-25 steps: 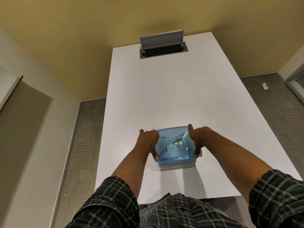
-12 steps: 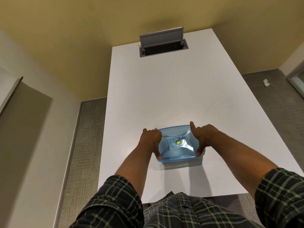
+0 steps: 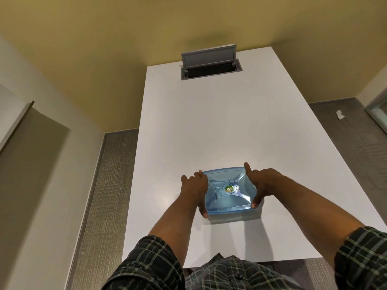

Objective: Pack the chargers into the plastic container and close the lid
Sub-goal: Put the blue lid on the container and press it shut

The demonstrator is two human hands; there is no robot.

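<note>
The left hand (image 3: 193,186) clasps the left side of the blue plastic container (image 3: 228,192), fingers curled over its far left corner and the thumb down at the near left corner. The right hand (image 3: 262,184) grips the right side in the same way: index finger stretched up along the far right corner, thumb pressed at the near right corner. Both hands are closed on the container, one at each end, with the translucent blue lid (image 3: 225,200) seated on top between them. The chargers cannot be seen through the lid.

The container rests on the white bench (image 3: 209,122), near its front edge and a little right of the person's middle. Against the picture half a second ago the hands keep the same hold, and the container sits in about the same spot on the bench; the view itself has shifted only slightly.

A small round sticker (image 3: 229,189), green and yellow, sits at the centre of the lid; its print is too small to read. Both forearms are bare up to rolled plaid sleeves (image 3: 150,266). At the far end of the bench a grey cable hatch (image 3: 210,65) stands with its flap raised. A white scrap (image 3: 339,114) lies on the grey carpet to the right
</note>
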